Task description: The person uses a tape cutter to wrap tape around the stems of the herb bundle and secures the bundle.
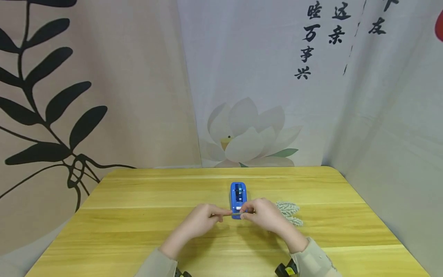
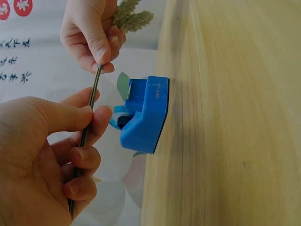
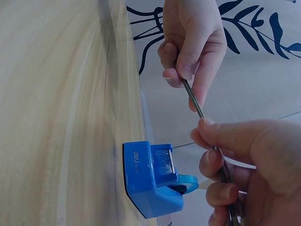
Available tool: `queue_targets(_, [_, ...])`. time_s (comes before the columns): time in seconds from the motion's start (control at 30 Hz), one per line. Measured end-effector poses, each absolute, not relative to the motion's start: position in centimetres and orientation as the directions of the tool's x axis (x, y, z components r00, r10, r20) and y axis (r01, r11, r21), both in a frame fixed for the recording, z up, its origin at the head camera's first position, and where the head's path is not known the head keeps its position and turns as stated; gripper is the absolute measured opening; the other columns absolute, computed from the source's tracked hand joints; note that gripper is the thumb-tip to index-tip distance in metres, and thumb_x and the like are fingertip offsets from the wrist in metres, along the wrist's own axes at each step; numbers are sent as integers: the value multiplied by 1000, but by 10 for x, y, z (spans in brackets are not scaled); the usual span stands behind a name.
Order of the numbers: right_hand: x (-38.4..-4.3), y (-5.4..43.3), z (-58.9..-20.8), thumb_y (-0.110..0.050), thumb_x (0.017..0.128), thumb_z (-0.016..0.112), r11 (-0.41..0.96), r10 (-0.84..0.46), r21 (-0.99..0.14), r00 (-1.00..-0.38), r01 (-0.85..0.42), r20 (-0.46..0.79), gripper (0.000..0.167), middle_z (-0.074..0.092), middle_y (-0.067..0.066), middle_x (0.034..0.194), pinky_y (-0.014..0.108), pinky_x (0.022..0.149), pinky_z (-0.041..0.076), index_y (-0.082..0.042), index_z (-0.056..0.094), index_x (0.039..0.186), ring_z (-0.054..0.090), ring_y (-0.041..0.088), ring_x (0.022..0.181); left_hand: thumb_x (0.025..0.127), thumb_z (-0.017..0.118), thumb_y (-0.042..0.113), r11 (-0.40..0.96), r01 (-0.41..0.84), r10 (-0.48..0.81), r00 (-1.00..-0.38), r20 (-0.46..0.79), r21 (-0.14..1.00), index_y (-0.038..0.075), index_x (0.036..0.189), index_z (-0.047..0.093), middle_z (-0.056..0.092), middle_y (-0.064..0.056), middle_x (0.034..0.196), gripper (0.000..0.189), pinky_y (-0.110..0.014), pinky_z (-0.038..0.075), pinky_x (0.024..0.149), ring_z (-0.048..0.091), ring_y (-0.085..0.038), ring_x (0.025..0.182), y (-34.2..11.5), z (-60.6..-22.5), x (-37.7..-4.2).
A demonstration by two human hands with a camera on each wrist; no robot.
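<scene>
Both hands hold thin dark green stems stretched level between them, close over the near end of a blue tape dispenser. My left hand pinches one end between thumb and forefinger, its other fingers curled along the stems in the left wrist view. With thumb and fingertips my right hand grips them a short way off. Pale green, grain-like plant heads stick out behind the right hand. In the right wrist view the stems lie side by side. A roll of tape sits in the dispenser.
The wooden table reaches back to a curtain printed with leaves, a lotus and characters. Another curtain side borders the table at the right. Dark wrist-camera mounts show below the sleeves.
</scene>
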State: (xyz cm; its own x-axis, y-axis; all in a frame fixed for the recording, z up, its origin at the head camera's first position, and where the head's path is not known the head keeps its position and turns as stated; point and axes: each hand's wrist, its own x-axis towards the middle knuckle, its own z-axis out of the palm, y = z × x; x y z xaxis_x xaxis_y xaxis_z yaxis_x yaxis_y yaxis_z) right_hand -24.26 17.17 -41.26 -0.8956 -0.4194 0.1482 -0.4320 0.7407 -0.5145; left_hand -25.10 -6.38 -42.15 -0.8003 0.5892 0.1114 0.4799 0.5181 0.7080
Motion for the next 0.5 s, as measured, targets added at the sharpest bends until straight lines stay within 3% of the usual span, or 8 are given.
queue_targets(0.5, [-243,171,-412,-18,94,63,715,-398,-584,-911,-384,111,13,67,-3,78,24,50,39,-11,74,94,46,7,56,91,55,-3,537,494,573,-808,134,683,16,117,72,72,-10,100,36,-19,36,44,38,-5,51,-63,-423,-251])
